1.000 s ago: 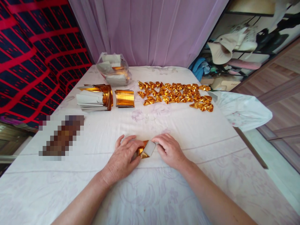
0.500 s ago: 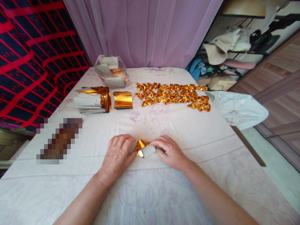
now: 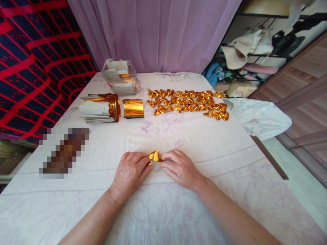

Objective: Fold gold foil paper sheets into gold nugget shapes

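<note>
Between my hands, low over the table's middle, is a small piece of gold foil paper (image 3: 155, 156), folded to a raised peak. My left hand (image 3: 132, 169) pinches its left end, the fingers and thumb closed. The right end is gripped by my right hand (image 3: 180, 168), fingertips bent around it. Fingers hide both ends of the paper. Beyond, rows of folded gold foil pieces (image 3: 180, 102) lie on the table. To their left are a short stack of gold foil sheets (image 3: 133, 109) and a larger fanned stack with pale backs (image 3: 95, 113).
A clear plastic bag (image 3: 121, 77) of more sheets stands at the back left. The table (image 3: 168, 207) wears a pale floral cover. A pixelated dark item (image 3: 66, 151) lies at left. A white bag (image 3: 263, 117) hangs off the right edge, near shelves (image 3: 245, 56).
The paper's white flap no longer shows; it is now folded into a compact gold shape. My right hand has moved slightly inward, and its fingers have closed around the right end.
</note>
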Available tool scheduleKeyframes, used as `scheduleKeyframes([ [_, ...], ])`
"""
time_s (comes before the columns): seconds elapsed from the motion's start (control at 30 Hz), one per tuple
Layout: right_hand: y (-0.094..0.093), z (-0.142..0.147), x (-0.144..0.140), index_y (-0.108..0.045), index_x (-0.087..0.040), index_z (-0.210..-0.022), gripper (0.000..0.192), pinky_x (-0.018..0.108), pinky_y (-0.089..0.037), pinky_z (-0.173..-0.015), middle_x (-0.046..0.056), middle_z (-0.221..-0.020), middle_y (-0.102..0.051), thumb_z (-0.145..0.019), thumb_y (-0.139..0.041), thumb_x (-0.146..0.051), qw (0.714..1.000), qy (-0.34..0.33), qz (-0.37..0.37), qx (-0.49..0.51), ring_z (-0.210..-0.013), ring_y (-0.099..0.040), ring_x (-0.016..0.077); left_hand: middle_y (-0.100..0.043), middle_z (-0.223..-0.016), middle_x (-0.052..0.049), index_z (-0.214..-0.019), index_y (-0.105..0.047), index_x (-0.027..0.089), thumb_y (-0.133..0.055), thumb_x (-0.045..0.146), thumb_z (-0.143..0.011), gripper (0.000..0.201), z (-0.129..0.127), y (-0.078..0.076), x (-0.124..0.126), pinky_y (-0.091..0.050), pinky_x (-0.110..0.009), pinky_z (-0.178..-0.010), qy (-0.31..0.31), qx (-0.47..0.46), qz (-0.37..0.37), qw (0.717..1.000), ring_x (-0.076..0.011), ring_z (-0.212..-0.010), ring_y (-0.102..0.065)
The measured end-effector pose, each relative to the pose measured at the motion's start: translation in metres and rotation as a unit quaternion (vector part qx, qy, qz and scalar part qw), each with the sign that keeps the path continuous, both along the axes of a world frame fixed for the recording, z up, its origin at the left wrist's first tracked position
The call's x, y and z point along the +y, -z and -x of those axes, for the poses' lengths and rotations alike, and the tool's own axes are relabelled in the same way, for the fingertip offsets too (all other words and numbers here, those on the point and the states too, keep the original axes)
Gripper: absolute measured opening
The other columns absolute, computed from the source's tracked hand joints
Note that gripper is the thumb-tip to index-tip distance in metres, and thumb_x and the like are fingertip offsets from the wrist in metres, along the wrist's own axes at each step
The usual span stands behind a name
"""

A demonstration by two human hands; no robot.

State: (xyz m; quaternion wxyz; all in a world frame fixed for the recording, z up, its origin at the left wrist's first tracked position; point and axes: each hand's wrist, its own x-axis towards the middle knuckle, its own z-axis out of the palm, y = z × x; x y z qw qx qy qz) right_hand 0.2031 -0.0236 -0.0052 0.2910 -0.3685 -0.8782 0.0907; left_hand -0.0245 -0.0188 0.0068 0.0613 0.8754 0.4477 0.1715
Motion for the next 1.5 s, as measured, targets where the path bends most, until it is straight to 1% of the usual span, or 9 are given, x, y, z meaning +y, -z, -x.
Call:
scheduleKeyframes([
  [0.13, 0.004, 0.003, 0.000, -0.068, -0.020, -0.092, 0.013, 0.034, -0.047, -0.078, 0.005, -0.095, -0.067, -0.092, -0.055, -0.016, 0.999, -0.006, 0.028, 0.018, -0.087, -0.058, 0.0179, -0.071, -0.101, -0.005, -0.098, -0.069, 0.022, -0.058, 0.029, -0.091, 0.014, -0.002, -0.001, 0.000, -0.045, -0.041, -0.080, -0.008, 0.008, 0.002, 1.000, -0.0236, -0.090, -0.063],
  [0.4, 0.008, 0.007, 0.003, -0.063, -0.020, -0.092, 0.006, 0.033, -0.046, -0.076, 0.004, -0.090, -0.068, -0.089, -0.061, -0.016, 0.997, 0.038, 0.067, 0.030, -0.083, -0.060, 0.0182, -0.071, -0.100, -0.005, -0.090, -0.067, 0.021, -0.056, 0.022, -0.092, 0.012, -0.006, 0.003, -0.005, -0.045, -0.040, -0.081, -0.006, -0.014, -0.005, 1.000, -0.0226, -0.091, -0.062],
  [0.47, 0.008, 0.008, 0.002, -0.062, -0.021, -0.090, 0.006, 0.033, -0.046, -0.076, 0.003, -0.089, -0.068, -0.088, -0.062, -0.015, 0.996, 0.045, 0.074, 0.027, -0.083, -0.060, 0.0185, -0.070, -0.101, -0.005, -0.090, -0.067, 0.021, -0.055, 0.024, -0.093, 0.012, -0.007, 0.004, -0.007, -0.045, -0.040, -0.082, -0.008, -0.025, 0.004, 1.000, -0.0224, -0.092, -0.062],
  [0.57, 0.009, 0.009, 0.002, -0.062, -0.021, -0.089, 0.009, 0.034, -0.045, -0.077, 0.003, -0.090, -0.067, -0.086, -0.063, -0.014, 0.995, 0.051, 0.082, 0.028, -0.084, -0.060, 0.0189, -0.069, -0.102, -0.006, -0.090, -0.065, 0.020, -0.058, 0.033, -0.092, 0.015, -0.008, 0.003, -0.009, -0.045, -0.040, -0.082, -0.020, -0.034, 0.022, 0.999, -0.0233, -0.093, -0.061],
  [0.7, 0.010, 0.009, 0.002, -0.062, -0.022, -0.090, 0.010, 0.034, -0.045, -0.076, 0.003, -0.090, -0.067, -0.085, -0.064, -0.014, 0.994, 0.056, 0.086, 0.033, -0.084, -0.060, 0.0190, -0.067, -0.099, -0.006, -0.086, -0.064, 0.020, -0.063, 0.043, -0.087, 0.023, -0.015, 0.000, -0.011, -0.043, -0.043, -0.081, -0.047, -0.022, 0.025, 0.998, -0.0257, -0.093, -0.060],
  [0.83, 0.010, 0.008, 0.002, -0.063, -0.022, -0.089, 0.008, 0.033, -0.045, -0.075, 0.003, -0.089, -0.066, -0.085, -0.063, -0.015, 0.994, 0.053, 0.087, 0.037, -0.083, -0.060, 0.0185, -0.066, -0.098, -0.005, -0.086, -0.063, 0.020, -0.066, 0.037, -0.085, 0.017, -0.020, -0.002, -0.012, -0.041, -0.043, -0.082, -0.069, -0.008, 0.034, 0.997, -0.0259, -0.093, -0.058],
  [1.07, 0.010, 0.008, 0.003, -0.065, -0.021, -0.086, 0.009, 0.032, -0.045, -0.074, 0.003, -0.087, -0.066, -0.087, -0.060, -0.013, 0.993, 0.055, 0.085, 0.051, -0.081, -0.059, 0.0174, -0.065, -0.099, -0.005, -0.085, -0.062, 0.021, -0.068, 0.034, -0.083, 0.015, -0.021, -0.001, -0.012, -0.040, -0.043, -0.083, -0.070, -0.015, 0.038, 0.997, -0.0250, -0.093, -0.057],
  [1.37, 0.010, 0.012, 0.002, -0.064, -0.021, -0.086, 0.008, 0.033, -0.045, -0.075, 0.003, -0.086, -0.066, -0.088, -0.061, -0.015, 0.995, 0.071, 0.068, 0.030, -0.081, -0.058, 0.0182, -0.064, -0.099, -0.004, -0.085, -0.062, 0.021, -0.067, 0.035, -0.084, 0.015, -0.022, -0.001, -0.011, -0.039, -0.042, -0.084, -0.071, -0.009, 0.038, 0.997, -0.0249, -0.094, -0.056],
  [1.5, 0.010, 0.013, 0.001, -0.064, -0.021, -0.084, 0.008, 0.034, -0.044, -0.074, 0.004, -0.085, -0.066, -0.089, -0.060, -0.016, 0.995, 0.077, 0.066, 0.018, -0.080, -0.058, 0.0188, -0.064, -0.094, -0.004, -0.084, -0.062, 0.021, -0.069, 0.038, -0.082, 0.019, -0.023, -0.002, -0.012, -0.039, -0.042, -0.082, -0.075, -0.007, 0.033, 0.997, -0.0248, -0.091, -0.056],
])
